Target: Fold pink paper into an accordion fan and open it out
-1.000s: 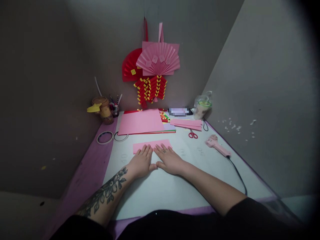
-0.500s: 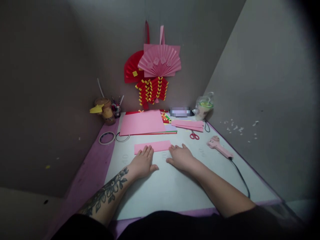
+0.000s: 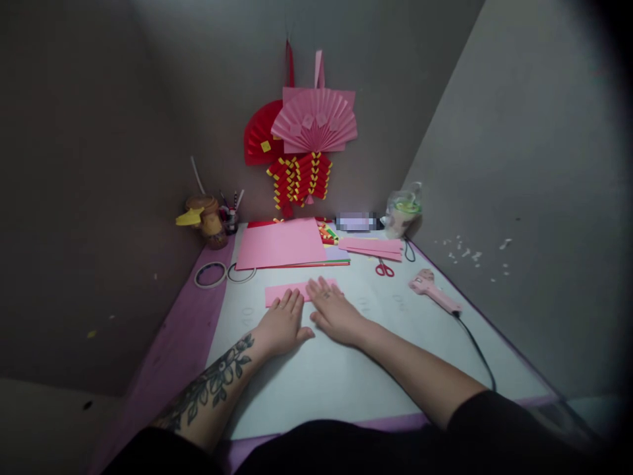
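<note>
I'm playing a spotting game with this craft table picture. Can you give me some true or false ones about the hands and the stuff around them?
1. Both hands lie flat on the pink paper strip. True: left hand and right hand rest open on it.
2. The right hand holds the red scissors. False: they lie untouched on the table.
3. The pink glue gun lies to the right. True.
4. The pink paper fan lies on the table. False: it hangs on the wall.
</note>
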`<state>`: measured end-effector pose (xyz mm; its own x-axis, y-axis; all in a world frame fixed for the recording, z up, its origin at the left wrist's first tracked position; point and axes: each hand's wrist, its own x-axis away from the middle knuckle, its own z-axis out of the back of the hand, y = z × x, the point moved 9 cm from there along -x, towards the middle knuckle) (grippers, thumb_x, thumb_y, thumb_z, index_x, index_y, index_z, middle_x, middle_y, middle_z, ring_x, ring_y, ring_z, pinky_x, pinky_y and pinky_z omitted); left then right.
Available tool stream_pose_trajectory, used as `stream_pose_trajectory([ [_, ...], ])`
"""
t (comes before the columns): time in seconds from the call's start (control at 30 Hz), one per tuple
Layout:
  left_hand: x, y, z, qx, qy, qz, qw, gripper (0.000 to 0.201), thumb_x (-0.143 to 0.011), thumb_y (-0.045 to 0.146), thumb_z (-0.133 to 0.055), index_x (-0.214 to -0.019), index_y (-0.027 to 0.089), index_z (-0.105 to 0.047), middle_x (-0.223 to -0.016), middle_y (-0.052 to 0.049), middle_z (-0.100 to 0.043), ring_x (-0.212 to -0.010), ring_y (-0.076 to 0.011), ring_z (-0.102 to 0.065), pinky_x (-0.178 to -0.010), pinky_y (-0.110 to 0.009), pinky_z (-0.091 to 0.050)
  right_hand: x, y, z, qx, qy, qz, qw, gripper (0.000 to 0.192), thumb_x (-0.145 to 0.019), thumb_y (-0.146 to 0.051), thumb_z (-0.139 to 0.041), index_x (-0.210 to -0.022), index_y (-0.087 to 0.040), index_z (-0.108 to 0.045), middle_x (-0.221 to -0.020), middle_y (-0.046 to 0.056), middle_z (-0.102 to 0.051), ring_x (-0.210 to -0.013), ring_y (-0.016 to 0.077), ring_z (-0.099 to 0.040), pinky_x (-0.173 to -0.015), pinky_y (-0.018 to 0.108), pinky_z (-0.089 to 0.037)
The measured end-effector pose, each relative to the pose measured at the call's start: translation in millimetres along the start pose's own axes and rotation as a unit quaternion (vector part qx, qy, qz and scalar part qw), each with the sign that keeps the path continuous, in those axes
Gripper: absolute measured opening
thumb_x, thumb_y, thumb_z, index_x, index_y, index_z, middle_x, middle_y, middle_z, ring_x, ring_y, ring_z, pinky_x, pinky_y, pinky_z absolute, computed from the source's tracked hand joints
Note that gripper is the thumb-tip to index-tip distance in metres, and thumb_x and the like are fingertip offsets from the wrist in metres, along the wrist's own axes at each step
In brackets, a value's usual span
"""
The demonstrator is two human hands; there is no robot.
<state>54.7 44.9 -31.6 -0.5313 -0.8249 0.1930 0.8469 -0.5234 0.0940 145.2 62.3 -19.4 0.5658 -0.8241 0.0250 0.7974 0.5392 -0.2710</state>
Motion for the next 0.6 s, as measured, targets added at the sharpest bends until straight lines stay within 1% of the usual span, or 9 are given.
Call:
stream_pose_trajectory([
  [0.07, 0, 0, 0.1, 0.002, -0.002, -0.003, 1.0, 0.08, -0.087, 0.06, -0.03, -0.145, 0.006, -0.017, -0.152, -0.019, -0.014, -0.14, -0.0309, -0.009, -0.111, -0.048, -0.018, 0, -15, -16, -0.024, -0.045, 0.038, 0.998, 0.067, -0.09, -0.039, -0.035, -0.148, -0.013, -0.012, -0.153, 0.009, -0.013, -0.141, 0.0234, -0.002, -0.112, 0.045, -0.01],
  [0.13, 2, -1, 0.5, 0.004, -0.008, -0.002, 1.0, 0.081, -0.086, 0.059, -0.031, -0.145, 0.006, -0.016, -0.152, -0.019, -0.013, -0.14, -0.0307, -0.008, -0.111, -0.048, -0.018, 1, -17, -22, -0.027, -0.055, 0.038, 0.997, 0.069, -0.09, -0.042, -0.034, -0.148, -0.012, -0.01, -0.153, 0.01, -0.013, -0.141, 0.0239, -0.003, -0.113, 0.045, -0.009],
  [0.23, 6, -5, 0.6, 0.007, -0.034, 0.007, 0.999, 0.083, -0.084, 0.059, -0.036, -0.145, 0.007, -0.015, -0.152, -0.02, -0.009, -0.14, -0.032, -0.006, -0.11, -0.049, -0.019, 2, -12, -23, -0.016, -0.056, 0.031, 0.998, 0.07, -0.09, -0.045, -0.036, -0.148, -0.014, -0.011, -0.154, 0.009, -0.009, -0.141, 0.0253, 0.0, -0.113, 0.046, -0.008],
  [0.33, 11, -14, 2.6, 0.006, -0.063, 0.023, 0.998, 0.086, -0.082, 0.06, -0.04, -0.145, 0.006, -0.017, -0.151, -0.022, -0.009, -0.14, -0.0334, -0.007, -0.107, -0.051, -0.022, 4, -11, -22, -0.007, -0.062, 0.031, 0.998, 0.073, -0.089, -0.048, -0.038, -0.148, -0.015, -0.011, -0.154, 0.009, -0.006, -0.141, 0.0259, 0.001, -0.113, 0.046, -0.008],
  [0.4, 14, -25, 7.6, -0.004, -0.071, 0.038, 0.997, 0.085, -0.081, 0.059, -0.043, -0.144, 0.007, -0.021, -0.15, -0.023, -0.012, -0.14, -0.0343, -0.011, -0.106, -0.053, -0.023, 5, -11, -21, -0.004, -0.062, 0.031, 0.998, 0.074, -0.089, -0.05, -0.038, -0.148, -0.015, -0.01, -0.154, 0.009, -0.005, -0.141, 0.0258, 0.001, -0.113, 0.046, -0.007],
  [0.47, 16, -40, 15.6, -0.021, -0.07, 0.073, 0.995, 0.08, -0.081, 0.057, -0.044, -0.142, 0.007, -0.028, -0.148, -0.024, -0.02, -0.138, -0.036, -0.019, -0.104, -0.056, -0.023, 5, -12, -21, -0.003, -0.059, 0.031, 0.998, 0.075, -0.089, -0.051, -0.037, -0.148, -0.015, -0.01, -0.154, 0.008, -0.005, -0.141, 0.0256, 0.002, -0.113, 0.045, -0.006],
  [0.5, 17, -49, 21.4, -0.031, -0.061, 0.102, 0.992, 0.076, -0.082, 0.057, -0.042, -0.139, 0.008, -0.033, -0.147, -0.024, -0.025, -0.136, -0.037, -0.022, -0.104, -0.057, -0.023, 5, -13, -21, -0.003, -0.058, 0.031, 0.998, 0.075, -0.089, -0.052, -0.037, -0.148, -0.014, -0.01, -0.154, 0.008, -0.005, -0.141, 0.0256, 0.002, -0.113, 0.045, -0.006],
  [0.53, 17, -57, 29.2, -0.04, -0.039, 0.134, 0.989, 0.072, -0.084, 0.056, -0.04, -0.137, 0.008, -0.037, -0.146, -0.025, -0.028, -0.135, -0.0378, -0.025, -0.104, -0.058, -0.022, 5, -13, -22, -0.003, -0.058, 0.031, 0.998, 0.075, -0.089, -0.052, -0.036, -0.148, -0.014, -0.011, -0.154, 0.008, -0.005, -0.141, 0.0256, 0.002, -0.113, 0.045, -0.006],
  [0.6, 16, -67, 47.3, -0.052, 0.039, 0.187, 0.98, 0.069, -0.087, 0.056, -0.035, -0.135, 0.007, -0.04, -0.145, -0.025, -0.03, -0.136, -0.0384, -0.022, -0.106, -0.057, -0.018, 4, -13, -23, -0.005, -0.059, 0.033, 0.998, 0.074, -0.089, -0.052, -0.036, -0.148, -0.014, -0.011, -0.154, 0.008, -0.005, -0.141, 0.0257, 0.002, -0.113, 0.045, -0.006],
])
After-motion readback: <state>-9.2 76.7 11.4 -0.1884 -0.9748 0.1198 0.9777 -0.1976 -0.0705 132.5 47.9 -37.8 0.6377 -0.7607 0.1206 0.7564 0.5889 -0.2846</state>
